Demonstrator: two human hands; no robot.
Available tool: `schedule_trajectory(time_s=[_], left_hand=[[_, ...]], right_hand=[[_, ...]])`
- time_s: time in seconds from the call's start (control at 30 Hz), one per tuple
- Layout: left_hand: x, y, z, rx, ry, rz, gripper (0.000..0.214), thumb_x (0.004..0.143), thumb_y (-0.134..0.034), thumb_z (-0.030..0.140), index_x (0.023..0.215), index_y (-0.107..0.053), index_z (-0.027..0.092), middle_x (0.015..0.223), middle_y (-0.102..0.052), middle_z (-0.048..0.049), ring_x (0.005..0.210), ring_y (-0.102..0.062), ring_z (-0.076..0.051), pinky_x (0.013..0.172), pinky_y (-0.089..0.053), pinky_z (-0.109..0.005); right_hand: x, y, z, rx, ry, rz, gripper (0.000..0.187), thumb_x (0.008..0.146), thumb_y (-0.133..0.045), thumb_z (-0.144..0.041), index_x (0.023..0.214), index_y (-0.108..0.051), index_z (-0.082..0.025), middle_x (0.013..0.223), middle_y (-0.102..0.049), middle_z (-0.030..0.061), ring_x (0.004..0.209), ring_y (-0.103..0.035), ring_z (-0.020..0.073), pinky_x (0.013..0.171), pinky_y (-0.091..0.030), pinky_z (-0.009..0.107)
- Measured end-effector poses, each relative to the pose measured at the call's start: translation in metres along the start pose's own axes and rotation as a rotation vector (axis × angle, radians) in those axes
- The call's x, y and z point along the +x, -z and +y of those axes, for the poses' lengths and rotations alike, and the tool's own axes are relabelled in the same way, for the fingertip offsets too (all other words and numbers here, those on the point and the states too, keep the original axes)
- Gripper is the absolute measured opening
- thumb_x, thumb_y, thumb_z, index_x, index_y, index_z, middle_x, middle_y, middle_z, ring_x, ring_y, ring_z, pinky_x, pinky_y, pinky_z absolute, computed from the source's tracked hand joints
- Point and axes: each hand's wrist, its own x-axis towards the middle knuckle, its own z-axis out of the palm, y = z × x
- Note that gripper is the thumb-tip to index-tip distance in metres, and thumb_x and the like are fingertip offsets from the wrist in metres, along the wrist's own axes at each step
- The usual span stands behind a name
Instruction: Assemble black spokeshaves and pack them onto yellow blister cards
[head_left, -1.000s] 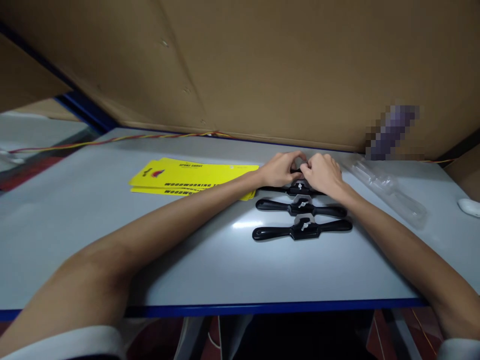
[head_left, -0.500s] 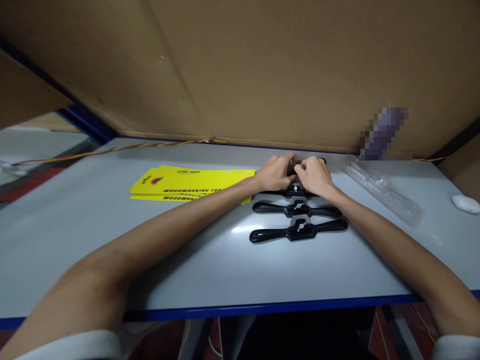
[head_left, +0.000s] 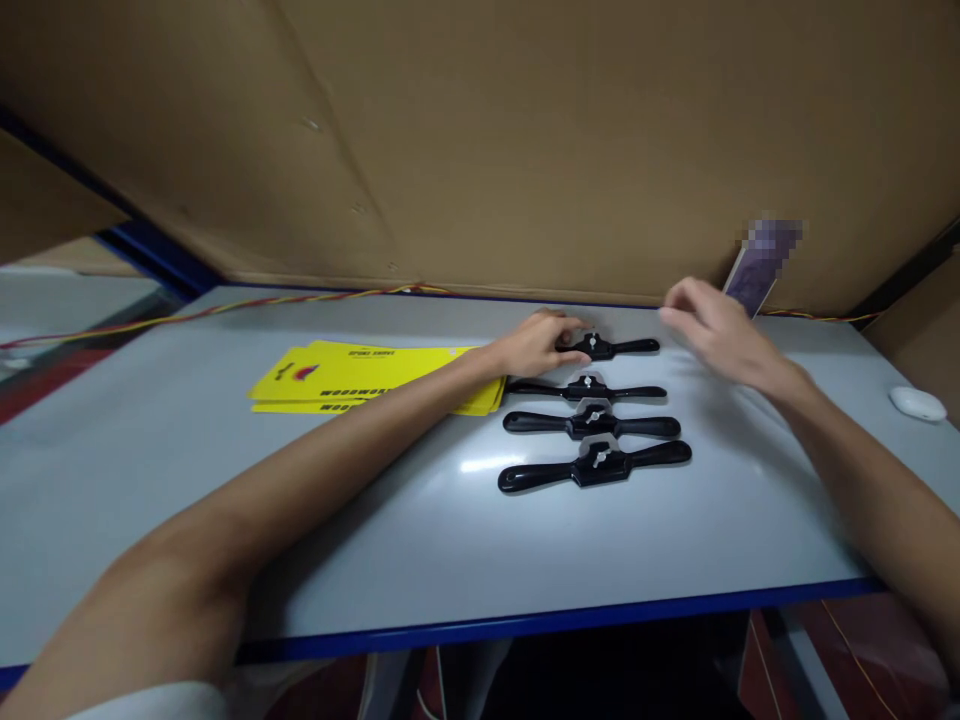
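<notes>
Several black spokeshaves lie in a row of parallel tools on the grey table point(head_left: 225, 500). The farthest spokeshave point(head_left: 611, 347) sits near the table's back edge. My left hand point(head_left: 536, 345) covers its left handle, fingers curled on it. The other spokeshaves point(head_left: 592, 424) lie untouched in front, the nearest one point(head_left: 595, 465) closest to me. My right hand point(head_left: 712, 325) hovers to the right of the farthest tool, clear of it, motion-blurred, fingers apart and holding nothing.
A stack of yellow printed cards point(head_left: 352, 375) lies left of the tools, partly under my left forearm. A white mouse point(head_left: 916, 403) rests at the far right. A cardboard wall point(head_left: 487, 150) closes the back, with a red-yellow cable point(head_left: 225, 308) along its base.
My right hand let go of the farthest spokeshave and swung right. That tool now lies flat on the table with only my left hand on it.
</notes>
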Motion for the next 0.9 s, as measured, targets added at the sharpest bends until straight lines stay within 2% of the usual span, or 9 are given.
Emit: schedule_trajectory(time_s=[0.07, 0.13, 0.23, 0.33, 0.43, 0.53, 0.67, 0.77, 0.9], left_hand=[[-0.002, 0.003, -0.004, -0.014, -0.004, 0.014, 0.071, 0.092, -0.062, 0.059, 0.146, -0.065, 0.013, 0.107, -0.075, -0.0109, 0.100, -0.067, -0.026, 0.091, -0.050, -0.035], [-0.004, 0.006, -0.006, -0.050, 0.032, 0.037, 0.074, 0.095, -0.057, 0.062, 0.148, -0.063, 0.011, 0.115, -0.075, -0.0143, 0.103, -0.068, -0.027, 0.091, -0.051, -0.036], [-0.008, 0.011, -0.009, -0.086, 0.082, 0.036, 0.068, 0.094, -0.058, 0.066, 0.132, -0.072, 0.011, 0.106, -0.077, -0.0126, 0.093, -0.070, -0.024, 0.084, -0.052, -0.033], [-0.013, 0.016, -0.013, -0.070, 0.057, -0.013, 0.054, 0.088, -0.065, 0.062, 0.110, -0.079, 0.014, 0.098, -0.079, -0.0098, 0.085, -0.069, -0.022, 0.079, -0.051, -0.031], [-0.017, 0.022, -0.018, -0.052, 0.008, -0.056, 0.046, 0.085, -0.071, 0.059, 0.100, -0.081, 0.016, 0.100, -0.079, -0.0095, 0.087, -0.070, -0.022, 0.080, -0.050, -0.031], [-0.019, 0.026, -0.022, -0.026, -0.025, -0.066, 0.041, 0.083, -0.073, 0.057, 0.093, -0.081, 0.018, 0.095, -0.079, -0.0081, 0.085, -0.069, -0.021, 0.079, -0.048, -0.030], [-0.019, 0.027, -0.025, 0.059, -0.107, -0.049, 0.035, 0.089, -0.063, 0.047, 0.092, -0.081, 0.019, 0.094, -0.077, -0.0085, 0.084, -0.068, -0.020, 0.079, -0.047, -0.029], [-0.018, 0.025, -0.025, 0.132, -0.157, -0.066, 0.021, 0.082, -0.062, 0.031, 0.085, -0.079, 0.019, 0.089, -0.074, -0.0071, 0.078, -0.064, -0.019, 0.074, -0.046, -0.029], [-0.018, 0.020, -0.026, 0.097, -0.180, -0.037, 0.021, 0.080, -0.061, 0.023, 0.088, -0.080, 0.020, 0.092, -0.076, -0.0072, 0.079, -0.066, -0.020, 0.075, -0.049, -0.029]], right_hand=[[-0.018, 0.024, 0.030, -0.079, -0.041, 0.095, 0.022, 0.099, -0.049, -0.043, 0.104, -0.063, -0.026, 0.103, -0.071, 0.0115, 0.097, -0.061, 0.0303, 0.088, -0.047, 0.046], [-0.037, 0.040, 0.059, -0.132, -0.132, 0.118, 0.023, 0.100, -0.045, -0.041, 0.103, -0.063, -0.027, 0.096, -0.070, 0.0136, 0.087, -0.060, 0.0302, 0.080, -0.047, 0.046], [-0.062, 0.044, 0.093, -0.329, -0.228, 0.020, 0.032, 0.096, -0.054, -0.053, 0.108, -0.064, -0.025, 0.107, -0.072, 0.0195, 0.087, -0.064, 0.0324, 0.077, -0.048, 0.049], [-0.074, 0.035, 0.105, -0.496, -0.237, -0.111, 0.045, 0.092, -0.059, -0.063, 0.111, -0.071, -0.024, 0.118, -0.070, 0.0240, 0.096, -0.068, 0.0391, 0.078, -0.050, 0.053], [-0.072, 0.035, 0.098, -0.522, -0.205, -0.123, 0.045, 0.095, -0.058, -0.062, 0.109, -0.077, -0.024, 0.118, -0.068, 0.0244, 0.104, -0.068, 0.0410, 0.084, -0.052, 0.056], [-0.060, 0.047, 0.082, -0.383, -0.177, 0.056, 0.051, 0.094, -0.058, -0.068, 0.106, -0.080, -0.024, 0.111, -0.064, 0.0194, 0.108, -0.066, 0.0390, 0.094, -0.052, 0.058], [-0.042, 0.054, 0.049, -0.156, -0.004, 0.255, 0.047, 0.098, -0.052, -0.067, 0.104, -0.078, -0.028, 0.111, -0.063, 0.0138, 0.112, -0.064, 0.0355, 0.099, -0.051, 0.056], [-0.024, 0.035, 0.023, -0.035, 0.094, 0.180, 0.042, 0.096, -0.059, -0.062, 0.108, -0.075, -0.025, 0.110, -0.065, 0.0110, 0.100, -0.066, 0.0299, 0.092, -0.053, 0.048], [0.011, -0.011, 0.003, -0.025, 0.066, 0.002, 0.043, 0.099, -0.061, -0.061, 0.121, -0.074, -0.026, 0.123, -0.067, 0.0109, 0.101, -0.069, 0.0281, 0.092, -0.054, 0.045]])
